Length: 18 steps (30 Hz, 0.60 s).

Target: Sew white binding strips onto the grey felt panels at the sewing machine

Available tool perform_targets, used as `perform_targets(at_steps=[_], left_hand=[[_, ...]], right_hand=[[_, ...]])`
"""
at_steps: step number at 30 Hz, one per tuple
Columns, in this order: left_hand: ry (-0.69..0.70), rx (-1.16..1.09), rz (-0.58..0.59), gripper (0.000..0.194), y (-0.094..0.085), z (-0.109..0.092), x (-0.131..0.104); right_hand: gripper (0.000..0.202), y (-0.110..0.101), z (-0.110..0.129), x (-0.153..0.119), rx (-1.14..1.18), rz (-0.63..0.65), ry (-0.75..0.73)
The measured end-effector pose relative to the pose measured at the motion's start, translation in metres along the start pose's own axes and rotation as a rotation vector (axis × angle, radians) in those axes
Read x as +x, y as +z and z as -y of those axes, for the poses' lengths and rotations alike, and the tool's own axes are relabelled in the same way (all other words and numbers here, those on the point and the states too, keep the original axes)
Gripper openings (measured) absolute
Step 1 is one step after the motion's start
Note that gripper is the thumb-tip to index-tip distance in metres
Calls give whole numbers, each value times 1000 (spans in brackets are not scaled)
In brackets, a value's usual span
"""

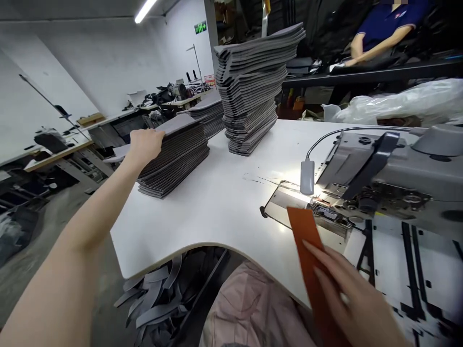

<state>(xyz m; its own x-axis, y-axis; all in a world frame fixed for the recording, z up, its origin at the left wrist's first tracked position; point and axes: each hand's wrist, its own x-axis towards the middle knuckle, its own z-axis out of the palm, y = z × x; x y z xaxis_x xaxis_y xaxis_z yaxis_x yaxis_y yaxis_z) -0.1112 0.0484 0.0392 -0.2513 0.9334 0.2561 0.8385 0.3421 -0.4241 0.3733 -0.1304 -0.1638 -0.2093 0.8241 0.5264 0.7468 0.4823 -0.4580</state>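
Observation:
My left hand [146, 144] reaches out to the top of a stack of dark grey fabric panels [177, 156]. Its fingers are closed at the edge of the top panel [175, 124], with the fingertips partly hidden. In my right hand [354, 294] is a flat orange-brown strip [307, 250], its far end by the sewing machine's plate [284, 207]. Just beyond that end is the grey sewing machine [390, 168], its needle area lit by a small lamp [307, 177].
A taller, leaning stack of grey panels [253, 91] stands at the back of the white table [217, 207]. Grey offcuts [159, 299] hang below the table's curved front edge. Clear plastic [405, 103] lies behind the machine, and another person [383, 33] sits beyond.

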Motion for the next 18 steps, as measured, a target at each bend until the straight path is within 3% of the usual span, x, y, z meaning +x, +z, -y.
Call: perform_targets(at_steps=[3, 5, 8, 10, 13, 18], left_hand=[[2, -7, -45, 62, -14, -6, -6], [-2, -29, 1, 73, -18, 0, -3], [28, -71, 128, 81, -25, 4, 16], [96, -117, 129, 76, -37, -8, 38], [220, -263, -83, 58, -67, -50, 78], [246, -539, -511, 45, -135, -145, 156]], right_hand=[[40, 49, 9, 23, 57, 43, -1], [40, 73, 10, 29, 83, 45, 27], [37, 89, 5, 21, 97, 29, 73], [35, 93, 2, 14, 97, 1, 103], [32, 97, -3, 7, 91, -31, 114], [35, 101, -19, 1, 108, -29, 11]])
